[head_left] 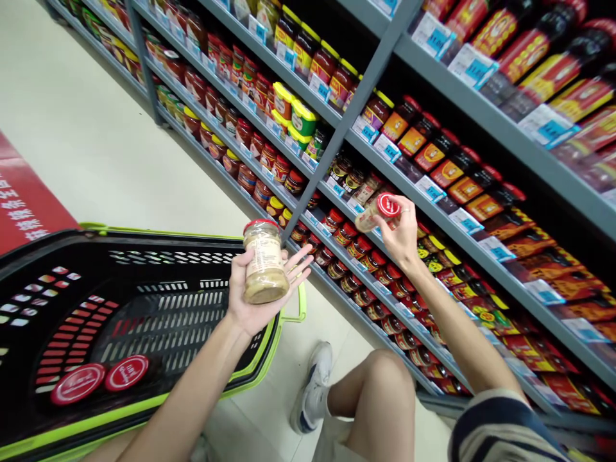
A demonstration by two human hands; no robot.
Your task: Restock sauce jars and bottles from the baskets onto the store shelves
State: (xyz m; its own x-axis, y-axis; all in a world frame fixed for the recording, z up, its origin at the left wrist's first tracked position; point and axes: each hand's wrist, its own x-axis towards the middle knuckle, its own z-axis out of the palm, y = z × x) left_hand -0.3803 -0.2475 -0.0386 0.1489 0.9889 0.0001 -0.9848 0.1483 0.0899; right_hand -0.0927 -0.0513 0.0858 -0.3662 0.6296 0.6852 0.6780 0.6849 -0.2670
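Note:
My left hand lies palm up over the basket's edge, and a glass jar of pale paste with a red lid rests in it, fingers loosely curled around it. My right hand is raised to the lower shelves and grips a second red-lidded jar, tilted sideways with its lid facing me. Two red-lidded jars stand in the bottom of the black and green shopping basket at the lower left.
Grey shelves full of sauce jars and bottles run along the right, with blue price tags on their edges. My bent knee and white shoe are below. Pale floor and a red floor sign lie to the left.

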